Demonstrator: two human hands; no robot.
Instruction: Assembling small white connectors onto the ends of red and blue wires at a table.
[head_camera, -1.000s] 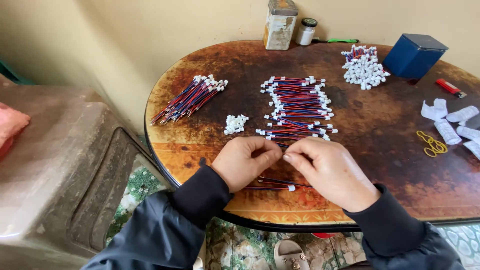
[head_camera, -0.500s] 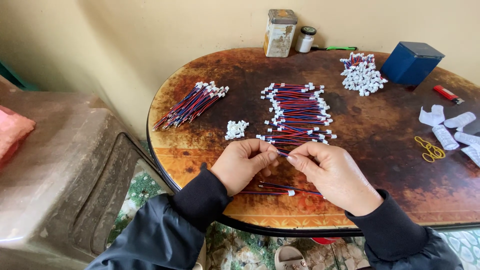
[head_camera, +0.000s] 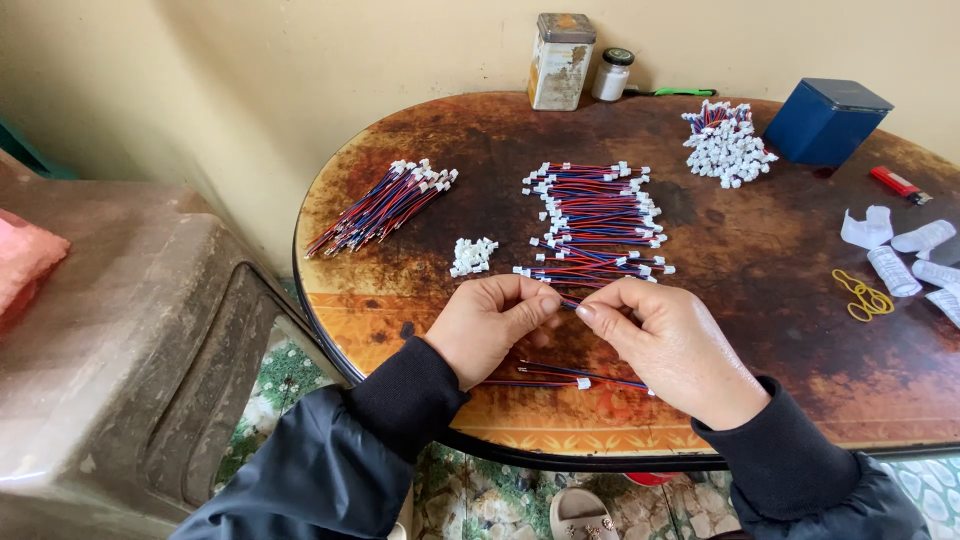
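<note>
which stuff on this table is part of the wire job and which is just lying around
In use: left hand and right hand pinching a red-and-blue wire; finished wire stack; loose wire bundle; small white connectors; connector heap.

Lying about: tin, small jar, blue box, lighter, rubber bands.

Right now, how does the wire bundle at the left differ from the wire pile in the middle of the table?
The left wire bundle lies slanted and tightly gathered, with white connectors at its upper end only. The middle wire pile lies crosswise, stacked loosely in rows, with white connectors at both ends. Both are red and blue wires resting on the table.
</note>
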